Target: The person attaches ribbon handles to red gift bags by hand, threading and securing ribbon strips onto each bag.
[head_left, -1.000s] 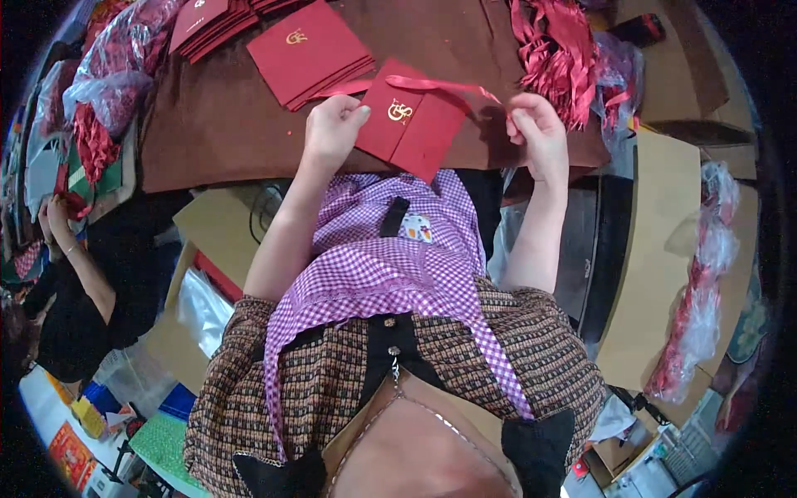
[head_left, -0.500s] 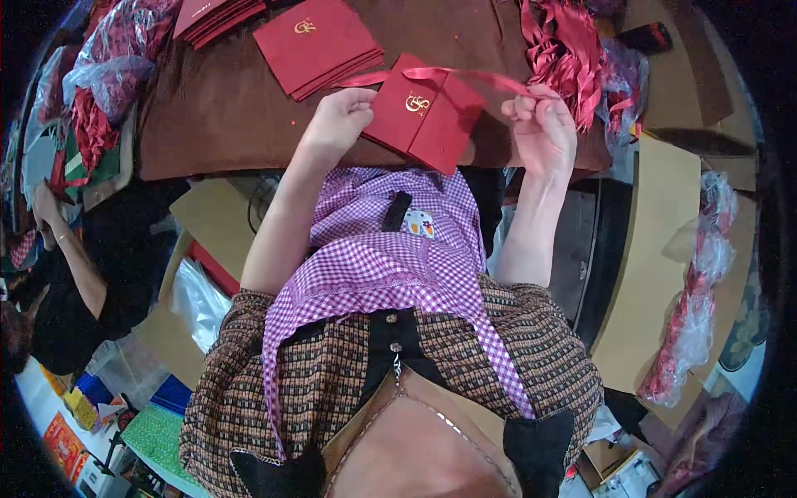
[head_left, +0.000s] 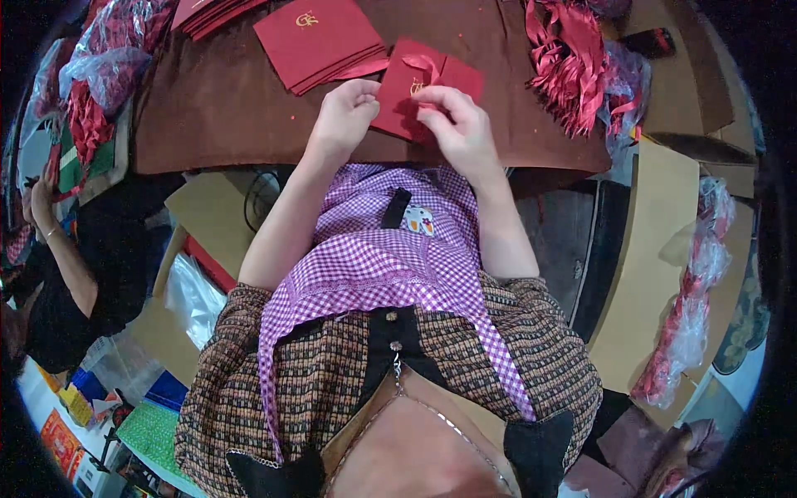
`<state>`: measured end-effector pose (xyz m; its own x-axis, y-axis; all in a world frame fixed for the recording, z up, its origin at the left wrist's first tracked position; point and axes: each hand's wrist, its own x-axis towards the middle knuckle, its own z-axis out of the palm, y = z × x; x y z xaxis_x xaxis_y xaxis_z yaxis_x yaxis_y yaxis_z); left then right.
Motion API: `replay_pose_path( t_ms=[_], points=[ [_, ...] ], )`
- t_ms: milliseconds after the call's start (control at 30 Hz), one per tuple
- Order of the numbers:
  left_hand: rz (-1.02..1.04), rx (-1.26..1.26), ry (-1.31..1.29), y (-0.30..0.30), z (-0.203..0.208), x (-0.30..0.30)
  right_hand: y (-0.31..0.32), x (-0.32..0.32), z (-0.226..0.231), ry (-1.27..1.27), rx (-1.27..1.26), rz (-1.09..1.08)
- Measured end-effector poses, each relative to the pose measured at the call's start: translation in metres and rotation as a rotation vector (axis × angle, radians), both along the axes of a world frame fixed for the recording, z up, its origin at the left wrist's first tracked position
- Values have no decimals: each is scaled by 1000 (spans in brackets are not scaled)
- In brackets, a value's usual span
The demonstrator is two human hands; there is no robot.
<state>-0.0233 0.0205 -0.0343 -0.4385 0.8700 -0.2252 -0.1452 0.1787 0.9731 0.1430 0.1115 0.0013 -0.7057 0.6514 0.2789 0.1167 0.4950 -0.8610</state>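
In front of me, on the brown cloth, lies a red folder (head_left: 397, 87) with a gold emblem, partly covered by my right hand. A red satin ribbon (head_left: 422, 63) curves over its top and runs down to the fingers of my right hand (head_left: 465, 129), which pinch it above the folder. My left hand (head_left: 342, 120) is closed beside the folder's left edge, thumb and fingers pressed together. What those fingers hold is hidden. Another length of red ribbon shows just beyond them, by a stack of red folders (head_left: 315, 37).
More red folders (head_left: 212, 18) lie at the far left of the brown-covered table (head_left: 224, 108). A bunch of red ribbons (head_left: 569, 70) hangs at the right, near cardboard (head_left: 656, 274). Bagged ribbons (head_left: 104, 75) are at the left, where another person's hand (head_left: 40, 203) works.
My right hand has come left and inward with the ribbon, from right of the folder to above it. The stretched ribbon now curls into a loop. The folder has shifted slightly away.
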Motion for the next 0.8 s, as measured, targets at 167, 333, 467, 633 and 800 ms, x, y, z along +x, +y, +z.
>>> replay_pose_path(
  t_ms=[167, 333, 467, 633, 800],
  points=[
    [-22, 33, 24, -2, -2, 1, -1, -16, -24, -126, 348, -50],
    [-50, 23, 137, -3, -6, -1, -5, -21, -27, -75, 473, -104],
    [-59, -3, 143, -3, -3, 1, -7, -22, -30, -75, 420, -145],
    [-14, 22, 154, -3, -7, 1, -4, -22, -33, -54, 482, -128],
    [-36, 45, 144, -3, -5, 0, -6, -23, -24, -96, 612, -123]
  ],
)
